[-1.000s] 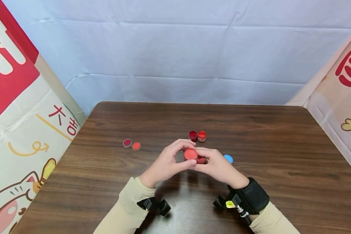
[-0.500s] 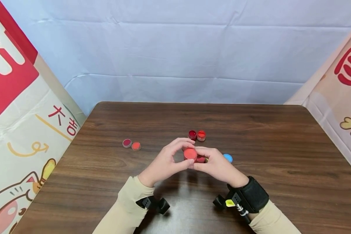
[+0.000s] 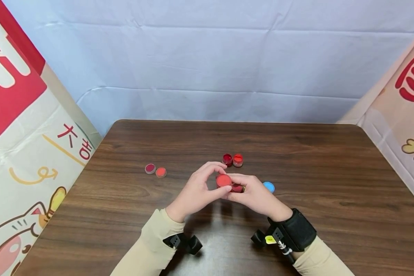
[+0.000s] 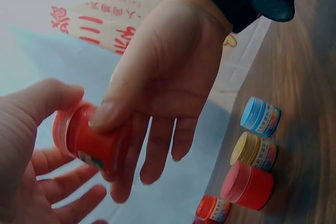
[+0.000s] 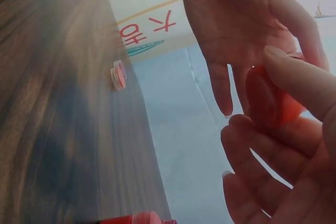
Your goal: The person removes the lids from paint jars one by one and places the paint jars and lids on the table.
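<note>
While I'm working from afar, the left hand (image 3: 194, 191) is gripping the red jar (image 3: 223, 180), thumb and fingers curving round it, and the right hand (image 3: 253, 193) is pinching it opposite: it's hovering between both sets of fingertips, above the table (image 3: 314, 161)! A coral lid (image 3: 161, 172) is lying to their left, an orange-red jar (image 3: 238, 160) is standing just beyond, and a blue-topped jar (image 3: 269, 187) is sitting right.

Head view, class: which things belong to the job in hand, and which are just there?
Likely in the job: left hand, right hand, held red jar, uncapped jars, loose lids, capped jars.

Seemingly just there: printed banners, cloth backdrop, wrist cameras.
</note>
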`<state>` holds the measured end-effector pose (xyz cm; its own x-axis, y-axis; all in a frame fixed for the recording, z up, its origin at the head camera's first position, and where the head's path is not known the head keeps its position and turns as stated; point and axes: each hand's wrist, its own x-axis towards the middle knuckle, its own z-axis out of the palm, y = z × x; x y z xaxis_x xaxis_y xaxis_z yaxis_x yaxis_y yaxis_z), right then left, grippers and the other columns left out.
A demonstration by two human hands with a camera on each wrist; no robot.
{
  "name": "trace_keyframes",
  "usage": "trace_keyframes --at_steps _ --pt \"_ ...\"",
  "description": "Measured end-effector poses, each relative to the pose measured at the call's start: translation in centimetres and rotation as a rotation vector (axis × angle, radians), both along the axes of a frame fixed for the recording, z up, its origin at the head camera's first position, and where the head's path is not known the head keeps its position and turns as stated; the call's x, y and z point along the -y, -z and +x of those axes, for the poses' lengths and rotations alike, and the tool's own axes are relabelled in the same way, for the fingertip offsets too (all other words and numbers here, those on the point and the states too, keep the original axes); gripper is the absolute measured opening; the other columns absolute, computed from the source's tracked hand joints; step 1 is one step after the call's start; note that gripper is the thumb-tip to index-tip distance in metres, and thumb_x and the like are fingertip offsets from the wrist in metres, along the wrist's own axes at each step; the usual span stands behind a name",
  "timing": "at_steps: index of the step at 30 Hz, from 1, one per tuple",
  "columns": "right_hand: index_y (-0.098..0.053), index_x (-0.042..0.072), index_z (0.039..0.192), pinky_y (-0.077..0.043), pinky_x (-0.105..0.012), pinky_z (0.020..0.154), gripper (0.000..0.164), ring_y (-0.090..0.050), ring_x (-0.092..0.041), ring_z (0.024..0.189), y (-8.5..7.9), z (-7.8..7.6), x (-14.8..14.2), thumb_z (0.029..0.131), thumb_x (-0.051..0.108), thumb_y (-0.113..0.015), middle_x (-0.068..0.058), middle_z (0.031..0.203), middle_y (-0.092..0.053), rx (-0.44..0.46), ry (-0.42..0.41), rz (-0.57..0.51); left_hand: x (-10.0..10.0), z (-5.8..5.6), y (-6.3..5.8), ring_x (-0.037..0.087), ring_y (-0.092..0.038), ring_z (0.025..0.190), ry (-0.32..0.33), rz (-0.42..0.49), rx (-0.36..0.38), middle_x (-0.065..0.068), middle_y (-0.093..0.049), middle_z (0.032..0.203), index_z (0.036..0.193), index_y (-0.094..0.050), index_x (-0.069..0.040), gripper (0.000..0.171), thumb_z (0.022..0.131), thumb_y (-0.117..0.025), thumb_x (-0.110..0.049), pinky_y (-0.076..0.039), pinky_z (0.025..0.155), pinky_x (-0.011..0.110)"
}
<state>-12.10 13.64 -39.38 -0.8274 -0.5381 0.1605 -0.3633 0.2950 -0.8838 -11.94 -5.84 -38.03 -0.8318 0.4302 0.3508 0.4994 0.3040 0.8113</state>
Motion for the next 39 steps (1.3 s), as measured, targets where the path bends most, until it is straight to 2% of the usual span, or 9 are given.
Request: trace_keyframes --at_steps 4,7,12,14,16,20,24,29,39 --pt "-0.065 0.013 0.116 -0.051 -0.03 0.068 0.035 -0.057 -0.015 0.086 0.3 0.0 0.2 0.082 0.017 -0.073 -0.002 0.113 -0.062 -0.056 0.022 0.024 -0.2 0.3 0.0 0.007 -0.049 0.111 -0.085 -0.017 0.009 -0.007 -0.055 0.116 0.095 -0.057 -0.016 0.022 0.08 -0.074 -0.019 -0.043 0.09 0.031" --pt "-0.065 0.012 0.117 -0.052 -0.03 0.069 0.039 -0.058 -0.013 0.088 0.4 0.0 0.4 0.08 0.014 -0.074 -0.003 0.115 -0.062 -0.154 0.061 0.077 -0.4 0.4 -0.2 0.006 -0.051 0.107 -0.156 -0.019 0.009 -0.006 -0.056 0.113 0.093 -0.057 -0.016 0.022 0.08 -0.074 -0.023 -0.045 0.086 0.03" --pt "-0.061 0.008 0.123 -0.051 -0.033 0.071 0.049 -0.061 -0.019 0.095 0.5 -0.3 -0.4 0.078 0.019 -0.077 -0.009 0.121 -0.06 -0.246 0.194 0.196 0.4 -0.5 -0.9 0.012 -0.053 0.102 -0.282 -0.047 -0.033 -0.001 -0.058 0.111 0.098 -0.06 -0.013 0.029 0.08 -0.074 -0.03 -0.045 0.083 0.033" --pt "-0.06 0.006 0.125 -0.05 -0.038 0.078 0.051 -0.059 -0.024 0.102 0.4 -0.6 -1.1 0.079 0.024 -0.075 -0.011 0.124 -0.058 -0.197 0.268 0.217 1.6 -1.2 -0.9 0.018 -0.051 0.106 -0.342 -0.142 -0.056 0.003 -0.058 0.113 0.101 -0.063 -0.012 0.031 0.08 -0.074 -0.032 -0.042 0.088 0.038" --pt "-0.058 0.006 0.126 -0.048 -0.042 0.083 0.054 -0.056 -0.027 0.108 0.3 -1.0 -2.0 0.081 0.031 -0.073 -0.012 0.129 -0.055 -0.134 0.338 0.227 3.1 -2.0 -0.6 0.025 -0.049 0.111 -0.406 -0.296 -0.068 0.006 -0.057 0.116 0.102 -0.065 -0.012 0.031 0.08 -0.074 -0.033 -0.038 0.092 0.045" --pt "-0.058 0.006 0.126 -0.044 -0.047 0.089 0.054 -0.049 -0.03 0.115 0.2 -2.2 -4.0 0.084 0.039 -0.067 -0.013 0.134 -0.049 -0.031 0.423 0.23 6.1 -3.5 1.0 0.037 -0.039 0.122 -0.498 -0.592 -0.013 0.015 -0.054 0.123 0.103 -0.068 -0.013 0.03 0.08 -0.073 -0.032 -0.027 0.095 0.061" --pt "-0.054 0.0 0.127 -0.042 -0.051 0.091 0.057 -0.049 -0.036 0.114 0.6 -3.4 -5.4 0.086 0.038 -0.066 -0.021 0.134 -0.046 0.028 0.441 0.285 8.4 -4.2 2.6 0.044 -0.03 0.128 -0.536 -0.73 0.1 0.02 -0.051 0.126 0.108 -0.068 -0.014 0.032 0.08 -0.073 -0.03 -0.017 0.097 0.069" --pt "-0.048 -0.004 0.131 -0.036 -0.055 0.095 0.061 -0.045 -0.041 0.118 1.8 -4.2 -6.3 0.087 0.034 -0.065 -0.026 0.132 -0.046 0.109 0.419 0.36 9.9 -4.4 3.8 0.046 -0.025 0.13 -0.544 -0.779 0.189 0.022 -0.048 0.129 0.11 -0.069 -0.014 0.034 0.079 -0.073 -0.028 -0.012 0.097 0.071" --pt "-0.045 -0.003 0.135 -0.034 -0.055 0.097 0.062 -0.04 -0.041 0.121 4.2 -5.1 -8.1 0.089 0.035 -0.063 -0.026 0.132 -0.046 0.159 0.374 0.33 9.7 -4.6 4.0 0.046 -0.025 0.13 -0.538 -0.804 0.208 0.022 -0.048 0.128 0.11 -0.069 -0.013 0.034 0.079 -0.074 -0.025 -0.01 0.097 0.071"
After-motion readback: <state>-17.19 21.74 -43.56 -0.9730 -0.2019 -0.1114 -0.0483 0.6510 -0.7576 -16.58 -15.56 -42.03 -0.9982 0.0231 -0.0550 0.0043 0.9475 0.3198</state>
